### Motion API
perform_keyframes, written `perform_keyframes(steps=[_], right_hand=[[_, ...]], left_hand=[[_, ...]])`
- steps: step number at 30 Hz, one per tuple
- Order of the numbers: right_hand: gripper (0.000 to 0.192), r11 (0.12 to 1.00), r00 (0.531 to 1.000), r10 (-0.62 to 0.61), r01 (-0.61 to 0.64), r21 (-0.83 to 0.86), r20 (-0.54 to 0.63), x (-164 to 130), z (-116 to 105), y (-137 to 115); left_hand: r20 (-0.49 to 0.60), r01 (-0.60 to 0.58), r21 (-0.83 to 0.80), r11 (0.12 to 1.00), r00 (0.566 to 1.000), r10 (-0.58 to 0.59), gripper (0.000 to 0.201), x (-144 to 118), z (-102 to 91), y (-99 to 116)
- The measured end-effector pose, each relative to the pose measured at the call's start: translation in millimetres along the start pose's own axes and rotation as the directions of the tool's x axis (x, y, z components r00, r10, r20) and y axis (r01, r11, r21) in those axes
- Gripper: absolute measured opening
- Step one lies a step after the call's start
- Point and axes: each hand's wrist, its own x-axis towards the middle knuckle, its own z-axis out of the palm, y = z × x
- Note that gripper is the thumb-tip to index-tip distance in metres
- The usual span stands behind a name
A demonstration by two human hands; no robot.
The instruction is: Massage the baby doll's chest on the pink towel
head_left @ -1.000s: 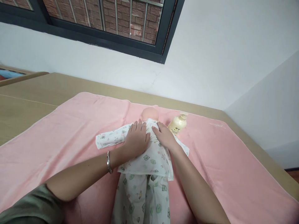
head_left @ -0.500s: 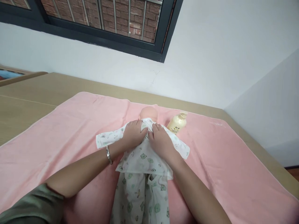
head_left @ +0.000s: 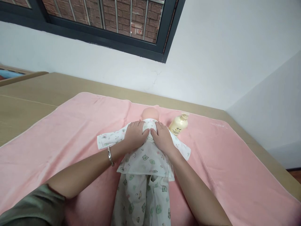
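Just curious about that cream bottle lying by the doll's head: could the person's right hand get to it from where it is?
Probably yes. The right hand rests on the doll, and the bottle lies just beyond it on the pink towel, nothing between.

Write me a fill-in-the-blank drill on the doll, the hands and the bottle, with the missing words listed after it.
1. Both hands, the left hand and the right hand, lie flat on the doll's ____.
2. The doll lies on a ____ towel.
3. The cream bottle lies on the towel beside the person's ____ hand.
4. A metal bangle sits on the ____ wrist.

Missing words: shirt; pink; right; left
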Motion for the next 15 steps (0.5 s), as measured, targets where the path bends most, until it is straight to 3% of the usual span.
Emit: perform_keyframes(steps=[15], right_hand=[[0.046,1.000,1.000,-0.014,0.014,0.005,-0.024,0.5,0.9,1.0]], left_hand=[[0.003,-0.002,0.003,1.000,1.000,0.002,0.030,1.1,0.1,-0.4]])
